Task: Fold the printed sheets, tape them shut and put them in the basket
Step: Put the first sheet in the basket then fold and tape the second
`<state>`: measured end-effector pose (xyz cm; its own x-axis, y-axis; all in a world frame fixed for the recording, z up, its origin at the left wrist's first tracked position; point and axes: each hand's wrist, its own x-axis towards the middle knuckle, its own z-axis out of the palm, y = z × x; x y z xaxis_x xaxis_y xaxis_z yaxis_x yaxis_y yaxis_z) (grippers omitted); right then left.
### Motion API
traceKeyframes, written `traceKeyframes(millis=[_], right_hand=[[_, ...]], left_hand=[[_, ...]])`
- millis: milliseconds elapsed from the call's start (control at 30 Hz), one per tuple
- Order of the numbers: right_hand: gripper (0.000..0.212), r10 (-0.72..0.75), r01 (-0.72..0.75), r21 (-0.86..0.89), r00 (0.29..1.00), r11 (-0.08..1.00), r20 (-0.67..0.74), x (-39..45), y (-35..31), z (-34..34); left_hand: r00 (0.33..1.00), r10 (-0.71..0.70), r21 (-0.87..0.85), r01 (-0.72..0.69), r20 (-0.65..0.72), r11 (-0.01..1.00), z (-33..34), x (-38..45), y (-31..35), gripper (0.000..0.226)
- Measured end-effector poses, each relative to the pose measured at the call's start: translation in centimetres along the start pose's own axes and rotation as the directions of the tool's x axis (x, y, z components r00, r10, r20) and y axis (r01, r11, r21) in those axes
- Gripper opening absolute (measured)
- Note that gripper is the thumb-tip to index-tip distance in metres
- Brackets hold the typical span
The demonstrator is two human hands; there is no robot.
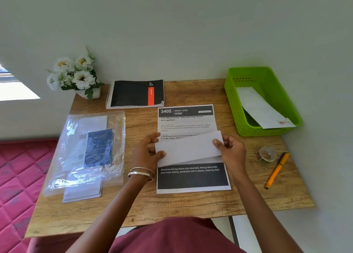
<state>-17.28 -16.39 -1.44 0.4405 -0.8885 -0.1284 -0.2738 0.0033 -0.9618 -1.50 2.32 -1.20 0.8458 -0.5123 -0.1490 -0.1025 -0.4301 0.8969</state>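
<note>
A folded white sheet [188, 147] is held just above a flat printed sheet [191, 176] on the wooden bench [191, 203]; the left hand [147, 153] pinches its left end, thumb on top and fingers behind, while the right hand [232, 149] pinches its right end the same way. So the folded sheet spans the gap between both grips, tilted slightly up to the right. The green basket [235, 99] at the bench's far right already holds a folded paper [261, 109], and a tape roll [266, 154] and an orange pen [277, 170] lie near the right hand
</note>
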Motion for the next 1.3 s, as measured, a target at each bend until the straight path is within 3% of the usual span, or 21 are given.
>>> traceKeyframes(millis=[167,333,533,633,833,933,1100,1200,1300], right_hand=[[0.024,-0.131,0.121,-0.292,0.991,0.949,-0.017,-0.4,0.9,0.0],[0.03,-0.249,0.239,-0.482,0.967,0.843,0.044,-0.1,1.9,-0.4],[0.039,-0.277,0.259,-0.542,0.96,0.8,0.049,-0.3,2.6,-0.1],[0.037,-0.363,0.323,-0.575,0.93,0.752,0.048,-0.7,2.5,0.5],[0.022,-0.448,0.49,-0.388,0.872,0.781,0.199,-3.7,-0.6,5.1],[0.016,-0.496,0.604,-0.298,0.787,0.739,0.365,-6.1,-2.1,9.3],[0.018,-0.494,0.723,-0.133,0.582,0.678,0.646,-10.5,-3.2,16.0],[0.026,-0.509,0.816,-0.075,0.426,0.573,0.748,-12.0,-3.1,19.1],[0.023,-0.539,0.884,-0.042,0.32,0.465,0.779,-12.9,-2.8,21.2]], left_hand=[[0.985,0.111,0.185,-0.086,-0.13,0.979,0.9,-1.1,-0.7,0.034],[0.976,0.139,0.196,-0.106,-0.166,0.975,1.4,-1.2,-1.5,0.025],[0.983,0.081,0.181,-0.05,-0.166,0.982,1.3,-1.4,-1.1,0.024],[0.982,0.078,0.224,-0.038,-0.17,0.974,0.4,-2.1,-0.8,0.021],[0.927,0.123,0.25,-0.033,-0.354,0.968,-5.2,-5.3,-2.9,0.024],[0.853,0.103,0.244,0.029,-0.511,0.969,-9.3,-6.9,-4.6,0.024],[0.752,-0.082,0.241,0.31,-0.654,0.92,-15.3,-8.9,-8.9,0.019],[0.761,-0.19,0.207,0.392,-0.62,0.896,-16.9,-9.5,-10.3,0.023],[0.827,-0.096,0.341,0.331,-0.555,0.88,-17.8,-9.7,-11.1,0.019]])
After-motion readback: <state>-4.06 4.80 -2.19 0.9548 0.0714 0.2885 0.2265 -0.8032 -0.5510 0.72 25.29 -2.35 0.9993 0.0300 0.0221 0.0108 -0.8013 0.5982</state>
